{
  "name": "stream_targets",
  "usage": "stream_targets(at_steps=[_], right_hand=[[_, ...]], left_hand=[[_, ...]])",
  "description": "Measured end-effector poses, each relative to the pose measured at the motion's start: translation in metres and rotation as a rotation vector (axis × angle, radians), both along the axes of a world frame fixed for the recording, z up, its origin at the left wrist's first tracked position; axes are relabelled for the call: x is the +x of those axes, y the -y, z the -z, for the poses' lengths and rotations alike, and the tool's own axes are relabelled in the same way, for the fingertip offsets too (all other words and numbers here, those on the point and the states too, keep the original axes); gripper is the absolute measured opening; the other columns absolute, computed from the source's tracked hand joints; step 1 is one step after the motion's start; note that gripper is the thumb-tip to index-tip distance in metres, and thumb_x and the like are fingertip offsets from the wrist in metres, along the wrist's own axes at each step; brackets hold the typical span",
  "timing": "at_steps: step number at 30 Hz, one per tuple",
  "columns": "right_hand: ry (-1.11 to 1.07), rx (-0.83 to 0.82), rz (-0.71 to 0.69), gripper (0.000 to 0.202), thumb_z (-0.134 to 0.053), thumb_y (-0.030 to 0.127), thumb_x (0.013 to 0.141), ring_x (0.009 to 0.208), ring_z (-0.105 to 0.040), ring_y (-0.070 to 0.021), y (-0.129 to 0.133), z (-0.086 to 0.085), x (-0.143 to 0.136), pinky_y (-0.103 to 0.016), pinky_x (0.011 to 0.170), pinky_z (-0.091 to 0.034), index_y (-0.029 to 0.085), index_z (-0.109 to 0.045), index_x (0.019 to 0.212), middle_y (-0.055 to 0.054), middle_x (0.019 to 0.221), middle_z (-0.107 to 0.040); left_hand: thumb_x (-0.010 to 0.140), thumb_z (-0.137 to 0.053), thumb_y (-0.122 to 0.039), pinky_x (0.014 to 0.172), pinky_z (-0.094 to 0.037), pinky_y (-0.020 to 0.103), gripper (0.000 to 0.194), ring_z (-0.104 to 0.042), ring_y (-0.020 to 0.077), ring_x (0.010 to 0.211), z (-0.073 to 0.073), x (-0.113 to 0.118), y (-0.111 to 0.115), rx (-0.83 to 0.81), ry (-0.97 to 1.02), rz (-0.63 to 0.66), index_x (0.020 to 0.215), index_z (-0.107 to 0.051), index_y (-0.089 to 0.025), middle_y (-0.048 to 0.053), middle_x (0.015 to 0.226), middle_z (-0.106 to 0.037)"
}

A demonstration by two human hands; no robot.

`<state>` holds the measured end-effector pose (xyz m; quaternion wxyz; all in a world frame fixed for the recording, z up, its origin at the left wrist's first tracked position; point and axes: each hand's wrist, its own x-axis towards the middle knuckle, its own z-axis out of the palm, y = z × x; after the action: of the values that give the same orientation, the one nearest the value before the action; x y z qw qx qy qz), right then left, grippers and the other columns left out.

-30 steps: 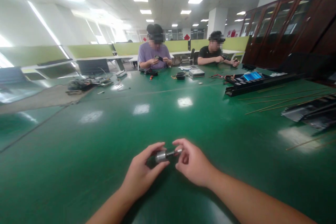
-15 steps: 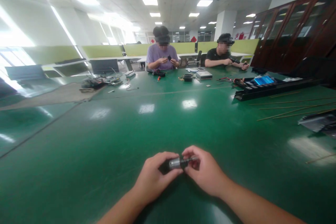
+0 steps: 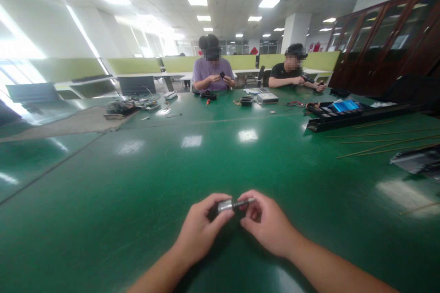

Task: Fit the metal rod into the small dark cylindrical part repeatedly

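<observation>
My left hand (image 3: 202, 223) grips a small silver metal cylinder (image 3: 225, 206) between thumb and fingers. From its right end sticks out a thin dark ribbed shaft (image 3: 240, 203) with a paler tip, tilted slightly upward. Around that shaft curls my right hand (image 3: 263, 219), its fingers against the tip end and its thumb lower and apart from the shaft. The exact kind of part is too small to make out. Both hands are just above the green tabletop (image 3: 206, 165), and my fingers hide the cylinder's left end.
Across the table sit two people (image 3: 213, 71) (image 3: 290, 71) handling small dark objects. A long black tray (image 3: 343, 119) with blue packs stands at right, near thin rods (image 3: 385, 142). Electronic parts (image 3: 134, 106) lie at far left, and a pale box (image 3: 267, 98) at the back.
The cylinder has shifted slightly left and up in my left hand. More of the ribbed shaft shows, and the dark collar between my hands no longer shows. My right thumb has moved off the part.
</observation>
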<state>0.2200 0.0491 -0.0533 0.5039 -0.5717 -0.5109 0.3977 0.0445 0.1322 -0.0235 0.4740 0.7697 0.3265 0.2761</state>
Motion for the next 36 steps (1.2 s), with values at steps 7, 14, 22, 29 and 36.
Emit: stream_targets(at_steps=[7, 14, 22, 29, 36], right_hand=[[-0.032, -0.011, -0.025, 0.039, -0.061, 0.004, 0.07, 0.064, -0.058, -0.0105, -0.001, 0.001, 0.0, -0.025, 0.064, -0.047, 0.019, -0.061, 0.106, -0.002, 0.093, -0.066], [-0.006, -0.018, -0.019, 0.039, -0.062, 0.005, 0.071, 0.065, -0.058, -0.0103, 0.0, 0.0, 0.0, -0.025, 0.063, -0.047, 0.019, -0.061, 0.107, -0.003, 0.096, -0.066], [-0.068, -0.002, -0.001, 0.037, -0.063, 0.008, 0.071, 0.062, -0.059, -0.0098, -0.001, 0.0, 0.002, -0.024, 0.061, -0.046, 0.02, -0.057, 0.106, -0.001, 0.093, -0.063], [-0.097, -0.017, -0.007, 0.044, -0.064, 0.009, 0.071, 0.063, -0.057, -0.0104, 0.0, 0.001, 0.002, -0.025, 0.063, -0.047, 0.02, -0.056, 0.113, -0.003, 0.095, -0.064], [-0.08, -0.024, 0.001, 0.039, -0.068, 0.013, 0.073, 0.066, -0.055, -0.0125, 0.0, -0.002, 0.002, -0.026, 0.063, -0.046, 0.019, -0.058, 0.11, -0.001, 0.085, -0.063]], left_hand=[[0.096, -0.046, -0.052, 0.066, -0.047, 0.032, 0.041, -0.037, 0.0093, 0.048, 0.007, 0.017, 0.011, -1.01, 0.46, 0.047, 0.081, -0.054, -0.015, -0.005, 0.059, -0.04], [0.098, -0.039, -0.052, 0.065, -0.049, 0.032, 0.044, -0.028, 0.0066, 0.042, 0.007, 0.013, 0.005, -1.142, 0.469, 0.024, 0.09, -0.058, -0.013, -0.009, 0.055, -0.03], [0.083, -0.07, -0.047, 0.07, -0.047, 0.028, 0.04, -0.055, 0.0155, 0.071, 0.008, 0.014, 0.009, -0.432, 0.305, -0.067, 0.105, -0.059, -0.016, 0.001, 0.077, -0.059], [0.078, -0.075, -0.027, 0.086, -0.049, 0.032, 0.02, -0.061, 0.0222, 0.095, 0.01, 0.008, 0.004, -0.107, 0.264, -0.031, 0.092, -0.065, -0.017, 0.008, 0.099, -0.063], [0.076, -0.074, -0.019, 0.086, -0.051, 0.033, 0.011, -0.062, 0.0233, 0.097, 0.008, 0.005, 0.006, 0.017, 0.18, -0.004, 0.085, -0.068, -0.018, 0.008, 0.099, -0.063]])
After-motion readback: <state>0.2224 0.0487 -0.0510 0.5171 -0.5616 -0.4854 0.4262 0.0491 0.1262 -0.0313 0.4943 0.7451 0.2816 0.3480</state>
